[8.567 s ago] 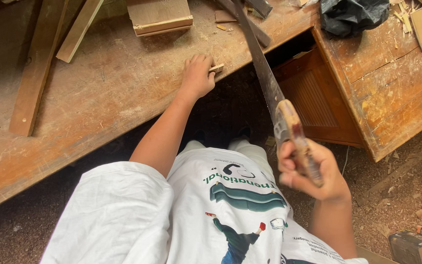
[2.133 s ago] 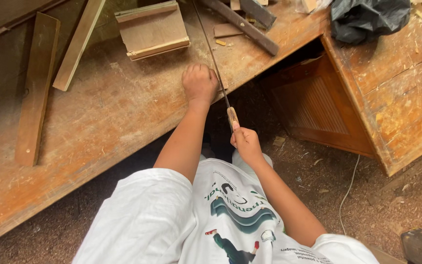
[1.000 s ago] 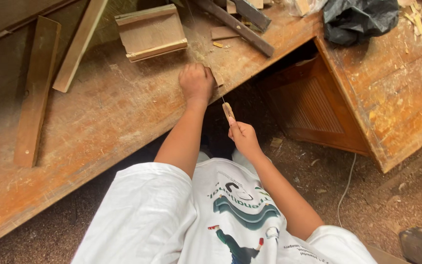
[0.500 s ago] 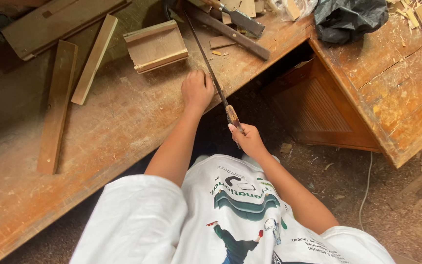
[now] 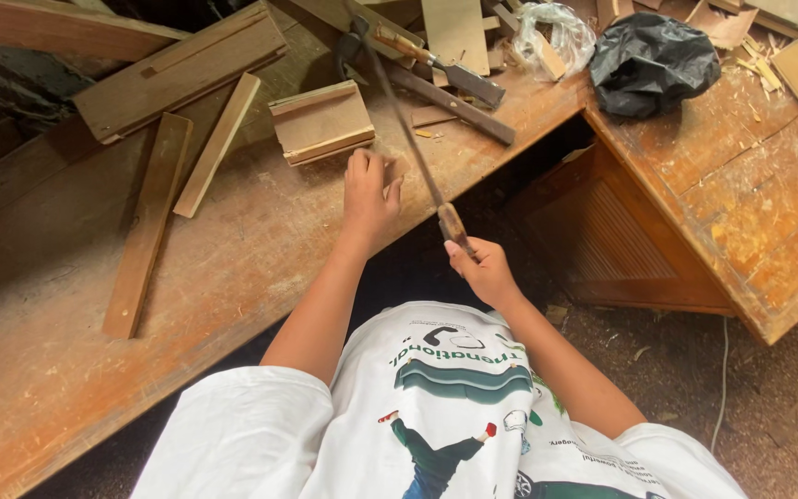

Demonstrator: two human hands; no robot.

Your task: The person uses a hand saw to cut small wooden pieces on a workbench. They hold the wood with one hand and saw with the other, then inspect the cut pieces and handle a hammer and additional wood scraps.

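While the left hand (image 5: 367,189) presses flat on a small wood piece (image 5: 393,169) at the workbench (image 5: 260,249) edge, the right hand (image 5: 480,268) grips the handsaw (image 5: 408,139), blade just beside it. Cut depth is hidden; the piece looks unsevered.

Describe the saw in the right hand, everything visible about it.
The saw is a long hand saw with a thin, dark, narrow blade and a brown wooden handle. The right hand is closed around the handle just off the bench edge. The blade slants up and away over the workbench, running close beside the left hand, which presses down on a small wood piece at the edge. Its far end reaches the pile of offcuts and looks dark and hooked; teeth are too fine to make out.
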